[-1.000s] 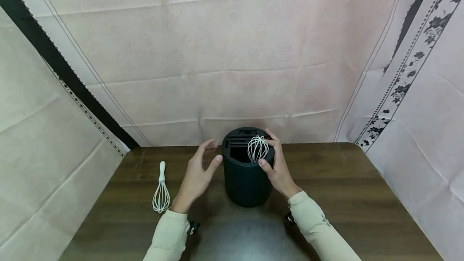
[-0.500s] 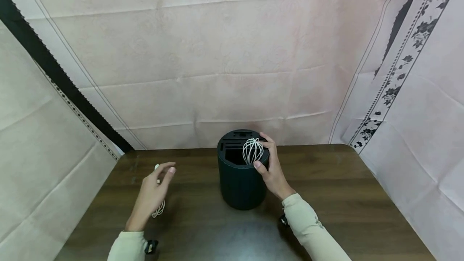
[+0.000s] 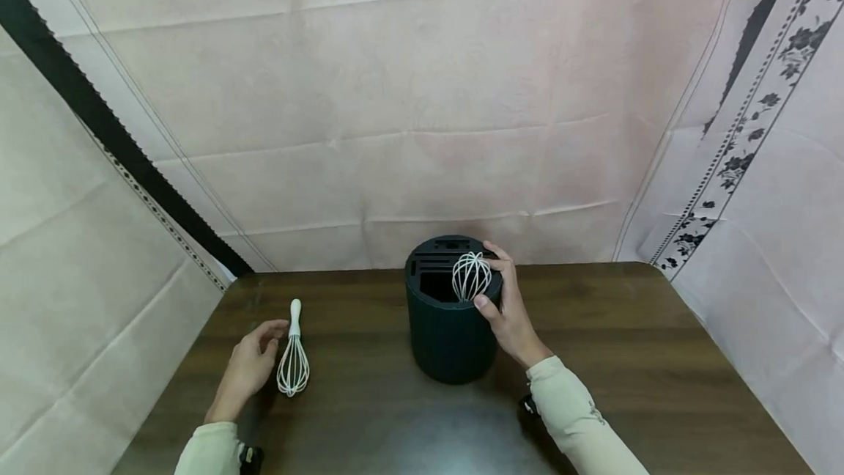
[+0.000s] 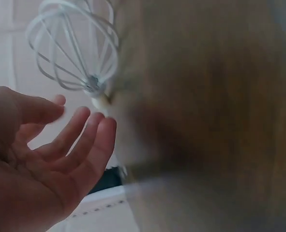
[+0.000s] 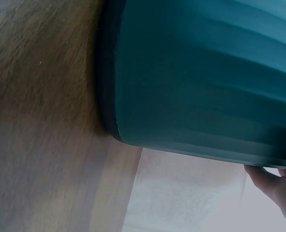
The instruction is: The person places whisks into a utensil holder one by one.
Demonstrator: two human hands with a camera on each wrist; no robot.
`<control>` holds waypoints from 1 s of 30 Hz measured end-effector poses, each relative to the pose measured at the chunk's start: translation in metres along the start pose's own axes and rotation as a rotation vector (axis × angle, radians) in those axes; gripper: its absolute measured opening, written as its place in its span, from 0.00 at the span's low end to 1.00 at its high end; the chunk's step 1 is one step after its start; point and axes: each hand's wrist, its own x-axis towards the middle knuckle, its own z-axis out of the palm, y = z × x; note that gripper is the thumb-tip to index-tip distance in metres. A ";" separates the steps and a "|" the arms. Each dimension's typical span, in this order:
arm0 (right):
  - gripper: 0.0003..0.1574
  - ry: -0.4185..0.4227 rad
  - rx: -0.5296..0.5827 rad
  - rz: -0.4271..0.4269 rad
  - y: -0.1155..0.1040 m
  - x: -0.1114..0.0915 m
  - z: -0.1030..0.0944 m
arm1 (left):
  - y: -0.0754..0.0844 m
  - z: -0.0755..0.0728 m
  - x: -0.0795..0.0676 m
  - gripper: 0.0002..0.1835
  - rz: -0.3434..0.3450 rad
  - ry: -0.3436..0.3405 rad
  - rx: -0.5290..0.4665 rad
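Whisk no. 1 (image 3: 294, 339) lies on the worktop (image 3: 369, 416), well to the left of the big dark green pot (image 3: 451, 343). It's white, w/ its handle pointing to the back edge & its wire loops pointing to you.

Your L grip (image 3: 253, 361) is just to the left of it, fingertips by the handle. The fingers bend a bit, w/ a wide gap btwn thumb & fingers, & it has hold of nothing. Can't tell if a fingertip touches the handle. In the L wrist view the loops are just past your fingertips; the wood there is a blur.

Your R grip (image 3: 511, 321) is bent round the right side of the pot's top, thumb at the front & fingers at the back, so it has hold of the pot. The pot stands upright nr the back edge, w/ thin slots at the back of its top & a big hole in front.

Whisk no. 2 (image 3: 471, 275), also white, sticks up from that hole, loops up; the rest is hidden inside. It's right by your R thumb & fingers. Can't tell if they touch it.

Pale cloth (image 3: 422, 130) hangs behind the worktop.
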 end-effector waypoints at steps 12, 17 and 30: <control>0.34 -0.022 0.009 0.016 0.002 -0.003 -0.001 | -0.022 0.005 0.003 0.33 -0.067 -0.235 -0.253; 0.34 -0.013 0.020 0.007 -0.001 0.001 -0.006 | -0.015 0.006 0.013 0.33 -0.064 -0.256 -0.196; 0.34 -0.008 0.013 -0.008 0.001 0.001 -0.004 | -0.001 0.011 0.013 0.23 0.098 -0.160 0.121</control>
